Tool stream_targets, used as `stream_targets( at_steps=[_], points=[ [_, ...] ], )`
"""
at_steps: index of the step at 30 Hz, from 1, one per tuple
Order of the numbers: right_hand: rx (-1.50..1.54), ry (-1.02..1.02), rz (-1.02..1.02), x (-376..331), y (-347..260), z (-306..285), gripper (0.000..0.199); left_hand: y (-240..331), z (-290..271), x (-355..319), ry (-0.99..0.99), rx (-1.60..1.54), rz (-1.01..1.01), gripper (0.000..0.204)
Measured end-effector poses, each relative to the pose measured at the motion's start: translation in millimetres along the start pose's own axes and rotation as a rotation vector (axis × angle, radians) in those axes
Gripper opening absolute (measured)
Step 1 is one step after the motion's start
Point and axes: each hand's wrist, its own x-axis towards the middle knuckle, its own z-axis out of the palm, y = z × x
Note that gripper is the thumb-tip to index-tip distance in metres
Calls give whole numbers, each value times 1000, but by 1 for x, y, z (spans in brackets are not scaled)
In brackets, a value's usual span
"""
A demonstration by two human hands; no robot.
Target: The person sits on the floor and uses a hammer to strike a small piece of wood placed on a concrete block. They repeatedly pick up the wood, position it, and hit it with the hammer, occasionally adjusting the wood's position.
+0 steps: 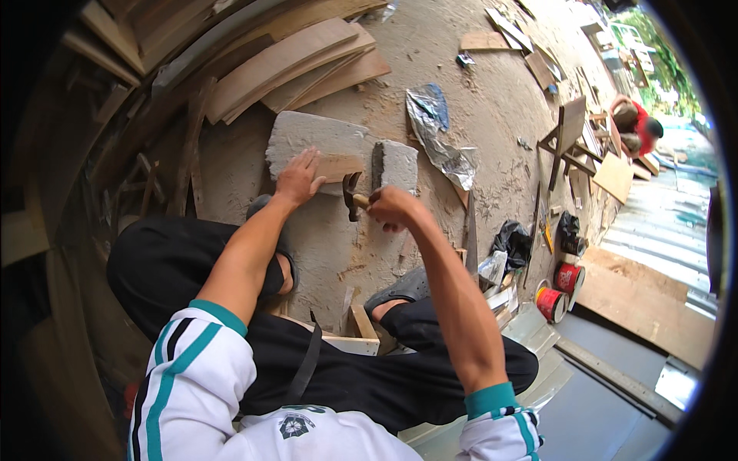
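Note:
My left hand [298,178] presses flat on a small wooden piece [337,166] that lies on a grey concrete slab [307,134]. My right hand [392,206] grips the wooden handle of a claw hammer [350,194], whose dark head hangs just right of the wooden piece, between the slab and a smaller grey block [397,164]. Both forearms reach forward over my knees, which are in black trousers.
Curved wooden planks [292,61] are stacked at the back left. Crumpled foil [442,134] lies on the sandy ground to the right. Red cans [550,303] and black bags stand at right. Another person in red [634,123] crouches far right beside wooden frames.

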Motion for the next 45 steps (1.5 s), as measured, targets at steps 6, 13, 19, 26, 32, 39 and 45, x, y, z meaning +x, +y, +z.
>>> stream_targets(
  at_steps=[6,13,19,26,32,39,45],
  points=[
    [-566,-158,51,29,-91,-44,32,3,-6,-1,-103,71,42,61],
    [-411,-366,363,80,-126,-77,29,16,-16,4,-297,76,-100,61],
    [-551,-515,548,100,-166,-95,38,17,-16,15,-395,135,-129,61],
    [-571,-502,509,108,-159,-106,39,17,-8,17,-383,90,-91,63],
    [-396,-435,438,112,-147,-111,31,15,-22,19,-443,100,-85,65],
    [-605,-98,-47,60,-127,-63,29,23,-26,27,-496,200,-67,63],
    [-371,225,12,32,-116,-38,23,31,-19,24,-497,386,46,60]
  ],
)
